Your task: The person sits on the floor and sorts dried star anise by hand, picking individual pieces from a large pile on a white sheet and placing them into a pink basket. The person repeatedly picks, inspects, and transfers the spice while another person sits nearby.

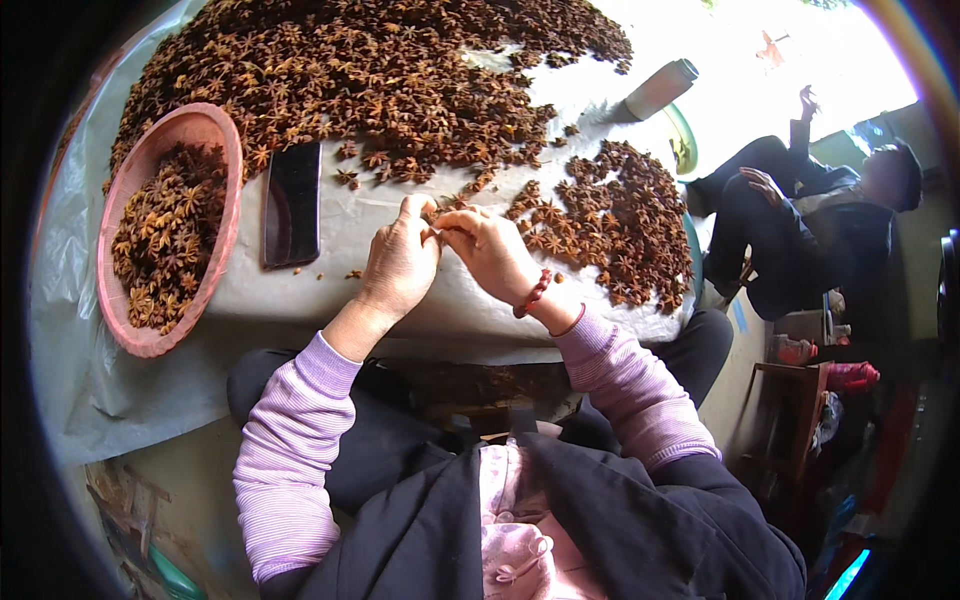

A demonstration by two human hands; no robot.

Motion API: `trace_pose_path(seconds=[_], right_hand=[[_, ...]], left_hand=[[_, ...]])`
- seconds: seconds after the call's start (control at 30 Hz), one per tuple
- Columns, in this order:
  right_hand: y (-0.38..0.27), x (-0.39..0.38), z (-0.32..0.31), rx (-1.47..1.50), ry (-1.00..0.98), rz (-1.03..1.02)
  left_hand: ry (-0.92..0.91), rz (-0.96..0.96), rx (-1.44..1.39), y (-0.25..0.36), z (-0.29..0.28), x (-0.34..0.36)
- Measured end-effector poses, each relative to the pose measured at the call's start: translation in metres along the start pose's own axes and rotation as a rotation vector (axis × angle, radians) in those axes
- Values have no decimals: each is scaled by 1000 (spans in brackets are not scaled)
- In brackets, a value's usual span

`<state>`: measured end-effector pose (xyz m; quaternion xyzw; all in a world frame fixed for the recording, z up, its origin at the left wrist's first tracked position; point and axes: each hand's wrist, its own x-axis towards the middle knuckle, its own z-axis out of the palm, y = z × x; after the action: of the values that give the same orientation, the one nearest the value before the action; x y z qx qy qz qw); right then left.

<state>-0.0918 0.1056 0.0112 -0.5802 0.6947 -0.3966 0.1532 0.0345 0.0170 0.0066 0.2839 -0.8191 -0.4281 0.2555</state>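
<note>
My left hand [402, 256] and my right hand [497, 258] meet above the near part of the covered table. Both are closed in a pinch, fingertips against fingertips, on a small brown piece that looks like star anise, mostly hidden by the fingers. A dark red bead bracelet [537, 293] circles my right wrist. Just beyond the hands spreads a large heap of dried star anise [350, 85]. A smaller pile of star anise [620, 225] lies to the right of my right hand.
A pink plastic basket [232, 170] with star anise stands at left, beside a dark phone [292, 205] lying flat. Pale plastic sheeting [270, 305] covers the table. A grey cylindrical container [662, 90] is at the far right. Another person [830, 220] sits on the right.
</note>
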Motion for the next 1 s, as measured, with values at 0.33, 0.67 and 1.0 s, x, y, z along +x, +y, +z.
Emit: trace_pose_path(seconds=[0.33, 0.67, 1.0], right_hand=[[25, -19, -48, -468, 135, -51], [40, 42, -20, -492, -209, -107], [22, 11, -44, -555, -29, -98]], left_hand=[[-354, -46, -40, 14, -27, -2], [-155, 21, 242, -17, -23, 3], [55, 432, 374, -24, 2, 46]])
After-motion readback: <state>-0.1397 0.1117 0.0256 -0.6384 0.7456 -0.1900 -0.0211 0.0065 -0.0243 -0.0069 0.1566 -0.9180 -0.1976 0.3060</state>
